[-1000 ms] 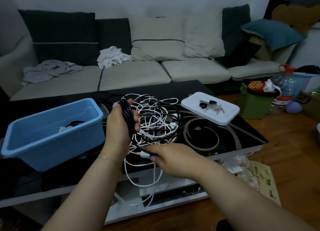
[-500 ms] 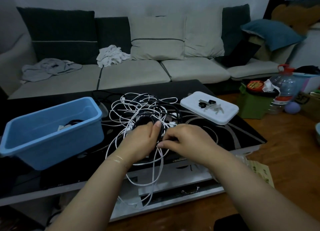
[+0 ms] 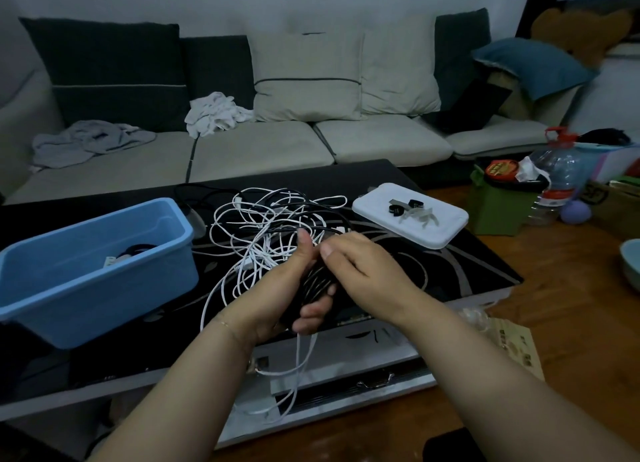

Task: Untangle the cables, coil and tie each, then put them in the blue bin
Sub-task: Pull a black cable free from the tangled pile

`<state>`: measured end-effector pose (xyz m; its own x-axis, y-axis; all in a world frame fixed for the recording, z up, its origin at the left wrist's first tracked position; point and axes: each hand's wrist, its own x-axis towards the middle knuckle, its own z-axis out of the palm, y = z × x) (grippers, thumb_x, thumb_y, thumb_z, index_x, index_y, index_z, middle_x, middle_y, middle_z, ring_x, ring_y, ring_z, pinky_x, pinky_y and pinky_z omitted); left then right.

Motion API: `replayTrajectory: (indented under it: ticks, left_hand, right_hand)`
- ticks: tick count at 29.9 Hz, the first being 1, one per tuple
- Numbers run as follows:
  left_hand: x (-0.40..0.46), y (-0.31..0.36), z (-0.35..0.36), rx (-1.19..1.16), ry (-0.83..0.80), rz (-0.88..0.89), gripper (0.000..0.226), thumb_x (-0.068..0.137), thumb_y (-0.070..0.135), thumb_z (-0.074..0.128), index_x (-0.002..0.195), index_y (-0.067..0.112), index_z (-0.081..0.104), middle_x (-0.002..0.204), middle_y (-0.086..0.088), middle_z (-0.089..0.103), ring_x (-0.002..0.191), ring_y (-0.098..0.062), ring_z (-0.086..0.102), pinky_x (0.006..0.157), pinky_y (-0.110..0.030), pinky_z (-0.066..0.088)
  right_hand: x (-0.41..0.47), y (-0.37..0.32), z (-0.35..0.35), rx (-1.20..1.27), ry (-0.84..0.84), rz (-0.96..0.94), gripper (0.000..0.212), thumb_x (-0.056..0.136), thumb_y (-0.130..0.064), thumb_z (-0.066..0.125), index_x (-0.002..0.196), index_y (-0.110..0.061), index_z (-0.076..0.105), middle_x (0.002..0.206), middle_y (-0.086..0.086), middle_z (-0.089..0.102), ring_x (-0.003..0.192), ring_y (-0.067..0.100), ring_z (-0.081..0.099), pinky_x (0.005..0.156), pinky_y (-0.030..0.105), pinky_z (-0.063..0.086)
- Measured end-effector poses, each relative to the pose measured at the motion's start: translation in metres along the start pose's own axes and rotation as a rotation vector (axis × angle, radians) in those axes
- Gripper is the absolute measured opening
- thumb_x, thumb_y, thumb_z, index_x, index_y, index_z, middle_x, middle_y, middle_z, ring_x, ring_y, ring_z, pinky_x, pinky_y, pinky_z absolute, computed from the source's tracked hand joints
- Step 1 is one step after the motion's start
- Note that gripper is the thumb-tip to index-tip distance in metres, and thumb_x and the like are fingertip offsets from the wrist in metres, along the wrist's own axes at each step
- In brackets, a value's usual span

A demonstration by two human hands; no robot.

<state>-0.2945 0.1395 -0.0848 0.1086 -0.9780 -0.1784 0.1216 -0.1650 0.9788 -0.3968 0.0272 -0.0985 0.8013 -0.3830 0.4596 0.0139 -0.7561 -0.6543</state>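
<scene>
- Black coil [image 3: 313, 285] sits bunched in my left hand [image 3: 277, 299], fingers wrapped round it so the loops can't spring apart.
- My right hand [image 3: 360, 271] pinches a strand at the coil's top, I judge to feed the next turn.
- White tangle [image 3: 263, 233] lies just beyond my hands, some strands trailing below them off the table [image 3: 450, 271].
- Bin [image 3: 93, 264] waits left of my left hand; ties [image 3: 403, 209] sit on a lid [image 3: 436, 233] beyond my right.
</scene>
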Motion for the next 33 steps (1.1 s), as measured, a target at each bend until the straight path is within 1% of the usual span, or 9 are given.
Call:
replayTrajectory:
  ticks: [5,10,14,17,20,24,27,30,33]
  left_hand:
    - [0.002,0.002,0.013,-0.153,-0.011,-0.021,0.074,0.081,0.073,0.017,0.061,0.011,0.052,0.039,-0.002,0.032,0.030,-0.015,0.037,0.040,-0.018,0.032]
    - [0.012,0.001,0.014,0.173,0.185,0.058,0.077,0.091,0.065,0.013,0.073,0.007,0.060,0.044,-0.003,0.045,0.054,-0.018,0.059,0.048,-0.020,0.040]
    - [0.017,-0.005,0.011,0.213,0.264,0.082,0.079,0.087,0.069,0.021,0.074,0.003,0.062,0.055,-0.006,0.056,0.060,-0.016,0.061,0.050,-0.018,0.041]
    - [0.018,-0.008,0.015,0.224,0.272,0.188,0.055,0.084,0.062,0.040,0.062,0.015,0.058,0.062,-0.010,0.063,0.060,-0.013,0.060,0.060,-0.025,0.040]
    - [0.022,-0.009,0.020,0.212,0.293,0.262,0.034,0.077,0.047,0.057,0.068,0.014,0.051,0.052,0.000,0.057,0.049,-0.013,0.057,0.057,-0.025,0.041]
    - [0.031,-0.012,0.023,0.200,0.416,0.244,0.056,0.075,0.055,0.055,0.081,-0.001,0.053,0.044,0.005,0.046,0.037,-0.014,0.047,0.073,-0.046,0.054]
    - [0.036,-0.014,0.021,0.203,0.465,0.237,0.082,0.073,0.067,0.049,0.096,-0.012,0.054,0.041,0.005,0.043,0.034,-0.015,0.045,0.083,-0.059,0.051]
    - [0.042,-0.013,0.017,0.235,0.487,0.218,0.091,0.071,0.074,0.043,0.096,-0.012,0.055,0.038,0.004,0.042,0.033,-0.018,0.046,0.077,-0.059,0.052]
    - [0.047,-0.011,0.016,0.274,0.483,0.183,0.079,0.082,0.069,0.039,0.098,-0.005,0.062,0.037,0.003,0.043,0.034,-0.019,0.047,0.070,-0.050,0.053]
  right_hand:
    - [0.005,0.002,0.001,-0.010,0.227,-0.013,0.044,0.092,-0.050,0.032,0.074,-0.016,0.052,0.052,0.000,0.055,0.051,0.015,0.060,0.055,0.042,0.047]
    - [0.008,0.008,-0.002,-0.116,0.344,-0.015,0.035,0.091,-0.047,0.032,0.066,-0.024,0.040,0.042,-0.009,0.041,0.046,0.015,0.050,0.049,0.037,0.041]
    - [0.011,0.019,0.001,-0.139,0.386,0.076,0.036,0.090,-0.048,0.037,0.059,-0.031,0.031,0.047,-0.005,0.040,0.051,0.017,0.045,0.051,0.034,0.035]
    - [0.015,0.024,0.003,-0.062,0.412,0.197,0.035,0.089,-0.045,0.040,0.060,-0.026,0.036,0.050,-0.005,0.044,0.052,0.015,0.042,0.053,0.035,0.034]
    - [0.021,0.029,0.006,0.107,0.485,0.299,0.033,0.087,-0.045,0.040,0.066,-0.019,0.040,0.052,-0.004,0.043,0.056,0.023,0.045,0.059,0.047,0.042]
    - [0.024,0.033,0.011,0.173,0.467,0.334,0.033,0.085,-0.047,0.041,0.065,-0.020,0.042,0.053,-0.005,0.044,0.056,0.017,0.042,0.063,0.050,0.044]
    - [0.025,0.037,0.012,0.249,0.432,0.342,0.024,0.082,-0.043,0.043,0.066,-0.027,0.047,0.058,-0.007,0.051,0.060,0.014,0.046,0.067,0.050,0.046]
    - [0.026,0.042,0.013,0.276,0.388,0.335,0.018,0.081,-0.037,0.044,0.065,-0.034,0.052,0.064,-0.013,0.058,0.064,0.009,0.051,0.071,0.046,0.048]
    - [0.026,0.048,0.012,0.266,0.392,0.317,0.019,0.081,-0.036,0.043,0.064,-0.036,0.052,0.065,-0.015,0.059,0.065,0.010,0.053,0.070,0.046,0.048]
